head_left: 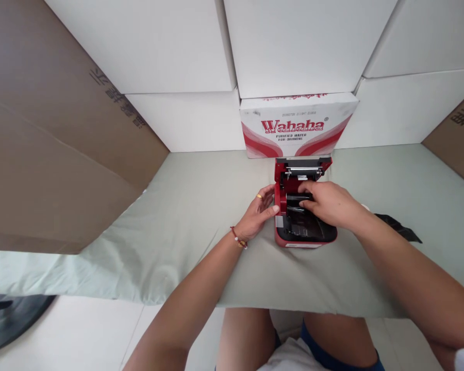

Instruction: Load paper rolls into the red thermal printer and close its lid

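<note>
A small red and black printer (290, 234) stands open on the pale green cloth, its lid (303, 164) raised at the back. My left hand (260, 212) grips the printer's left wall, thumb on the red side, a ring on one finger and a bead bracelet at the wrist. My right hand (328, 203) reaches into the open bay from the right, fingers curled down on the black parts inside. What its fingertips touch is hidden.
A red and white Wahaha carton (297, 126) stands right behind the printer, among stacked white boxes (305, 46). Brown cardboard (54, 134) leans at the left. A black object (400, 229) lies on the cloth (178, 226) behind my right forearm. A dark round thing (11, 317) sits on the floor.
</note>
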A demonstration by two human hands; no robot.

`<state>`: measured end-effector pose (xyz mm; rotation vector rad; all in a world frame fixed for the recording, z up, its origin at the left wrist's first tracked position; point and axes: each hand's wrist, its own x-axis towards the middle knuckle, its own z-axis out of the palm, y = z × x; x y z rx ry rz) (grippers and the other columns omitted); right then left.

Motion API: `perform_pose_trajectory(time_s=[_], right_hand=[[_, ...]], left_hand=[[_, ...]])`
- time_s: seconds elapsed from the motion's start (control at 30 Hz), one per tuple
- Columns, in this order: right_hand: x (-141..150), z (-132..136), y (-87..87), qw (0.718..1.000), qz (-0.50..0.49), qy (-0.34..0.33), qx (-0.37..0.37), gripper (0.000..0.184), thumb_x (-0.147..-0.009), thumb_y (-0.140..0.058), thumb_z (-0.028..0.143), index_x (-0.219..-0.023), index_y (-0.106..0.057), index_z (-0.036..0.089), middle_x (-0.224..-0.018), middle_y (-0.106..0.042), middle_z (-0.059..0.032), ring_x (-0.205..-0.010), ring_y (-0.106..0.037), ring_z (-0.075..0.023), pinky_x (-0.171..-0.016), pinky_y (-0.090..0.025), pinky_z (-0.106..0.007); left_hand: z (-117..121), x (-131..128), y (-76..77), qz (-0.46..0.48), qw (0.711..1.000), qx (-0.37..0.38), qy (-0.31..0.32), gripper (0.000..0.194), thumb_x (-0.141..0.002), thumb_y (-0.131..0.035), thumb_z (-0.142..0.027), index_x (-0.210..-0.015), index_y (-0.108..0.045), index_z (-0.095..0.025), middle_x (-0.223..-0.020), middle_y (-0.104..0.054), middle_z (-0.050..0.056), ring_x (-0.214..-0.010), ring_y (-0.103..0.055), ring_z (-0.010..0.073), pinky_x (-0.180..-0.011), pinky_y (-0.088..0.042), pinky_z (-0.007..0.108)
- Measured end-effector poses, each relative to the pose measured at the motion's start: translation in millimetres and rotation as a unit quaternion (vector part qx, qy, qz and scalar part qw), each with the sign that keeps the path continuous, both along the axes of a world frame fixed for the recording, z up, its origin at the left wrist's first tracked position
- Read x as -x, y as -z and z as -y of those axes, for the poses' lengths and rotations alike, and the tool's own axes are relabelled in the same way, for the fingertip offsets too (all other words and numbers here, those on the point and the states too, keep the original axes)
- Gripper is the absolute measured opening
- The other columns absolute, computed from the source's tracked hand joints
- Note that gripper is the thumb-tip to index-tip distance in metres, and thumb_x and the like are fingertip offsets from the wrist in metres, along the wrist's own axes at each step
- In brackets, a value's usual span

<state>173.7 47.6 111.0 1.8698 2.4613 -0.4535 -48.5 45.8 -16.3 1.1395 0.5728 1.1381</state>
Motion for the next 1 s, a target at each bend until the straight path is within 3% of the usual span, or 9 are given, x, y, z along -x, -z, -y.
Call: perform_pose_trajectory(time_s=[0.33, 0.47, 0.53, 0.6, 0.7, 0.77, 0.87, 1.0], right_hand=[[8.6, 5.6, 8.6, 0.999, -0.005, 0.036, -0.035, 0.046, -0.105, -0.052, 0.029, -0.148, -0.069, 0.027, -0.13, -0.081, -0.0132, -0.115, -0.076, -0.035, -0.087, -0.056, -0.043], [5.2, 9.4, 9.0, 0.991, -0.119, 0.041, -0.043, 0.044, -0.106, -0.052, 0.03, -0.145, -0.07, 0.022, -0.135, -0.079, -0.014, -0.118, -0.075, -0.0328, -0.099, -0.057, -0.047], [-7.5, 21.9, 6.1, 0.966, -0.255, 0.027, -0.007, 0.04, -0.107, -0.055, 0.036, -0.141, -0.073, 0.023, -0.128, -0.081, -0.01, -0.11, -0.076, -0.0286, -0.096, -0.06, -0.044], [-29.7, 43.5, 3.3, 0.915, -0.402, 0.036, 0.029, 0.039, -0.105, -0.062, 0.047, -0.137, -0.076, 0.028, -0.116, -0.083, -0.0058, -0.098, -0.077, -0.0242, -0.082, -0.063, -0.037], [-72.3, 83.4, 5.8, 0.827, -0.549, 0.122, 0.016, 0.039, -0.1, -0.071, 0.056, -0.13, -0.081, 0.033, -0.095, -0.081, -0.0038, -0.072, -0.072, -0.019, -0.055, -0.056, -0.028], [-96.7, 105.6, 16.0, 0.803, -0.564, 0.191, 0.002, 0.039, -0.096, -0.076, 0.056, -0.128, -0.082, 0.034, -0.086, -0.08, -0.0037, -0.06, -0.067, -0.0174, -0.045, -0.051, -0.027], [-114.3, 123.5, 43.4, 0.833, -0.501, 0.23, 0.035, 0.049, -0.091, -0.081, 0.058, -0.131, -0.081, 0.029, -0.092, -0.083, -0.0063, -0.066, -0.073, -0.0208, -0.051, -0.059, -0.03], [-108.4, 128.8, 73.3, 0.905, -0.379, 0.193, 0.014, 0.052, -0.097, -0.071, 0.062, -0.133, -0.078, 0.025, -0.088, -0.082, -0.0054, -0.064, -0.07, -0.0206, -0.057, -0.061, -0.034]], left_hand=[[-4.4, -1.4, 7.3, -0.02, 1.0, -0.007, -0.022, 0.063, -0.09, -0.087, -0.052, -0.145, -0.062, -0.03, -0.164, -0.058, 0.01, -0.159, -0.048, 0.032, -0.136, -0.031, 0.054], [-3.9, -1.2, 7.6, -0.025, 0.999, -0.011, -0.031, 0.063, -0.09, -0.086, -0.053, -0.144, -0.063, -0.029, -0.161, -0.06, 0.01, -0.156, -0.05, 0.0316, -0.135, -0.031, 0.054], [-3.5, -0.9, 7.0, -0.026, 0.999, -0.01, -0.032, 0.062, -0.091, -0.086, -0.053, -0.143, -0.063, -0.029, -0.161, -0.061, 0.01, -0.155, -0.051, 0.0317, -0.135, -0.032, 0.054], [-3.1, -0.6, 6.0, -0.024, 0.999, -0.004, -0.027, 0.061, -0.091, -0.086, -0.052, -0.144, -0.063, -0.03, -0.161, -0.061, 0.01, -0.155, -0.052, 0.0317, -0.134, -0.034, 0.054], [-2.8, -0.1, 4.8, -0.017, 1.0, 0.006, -0.018, 0.06, -0.091, -0.086, -0.051, -0.143, -0.064, -0.031, -0.162, -0.06, 0.009, -0.155, -0.053, 0.0311, -0.133, -0.037, 0.053], [-2.7, 0.2, 4.2, -0.014, 1.0, 0.005, -0.025, 0.058, -0.091, -0.086, -0.051, -0.142, -0.065, -0.031, -0.162, -0.061, 0.008, -0.155, -0.053, 0.0306, -0.133, -0.037, 0.052], [-2.2, 0.4, 3.3, -0.016, 0.999, 0.01, -0.035, 0.055, -0.092, -0.084, -0.051, -0.14, -0.067, -0.031, -0.16, -0.062, 0.007, -0.155, -0.053, 0.0306, -0.134, -0.036, 0.052], [-0.4, 0.1, 0.7, -0.023, 0.999, 0.021, -0.043, 0.054, -0.092, -0.085, -0.051, -0.138, -0.068, -0.031, -0.16, -0.063, 0.007, -0.157, -0.051, 0.0302, -0.135, -0.035, 0.051]])
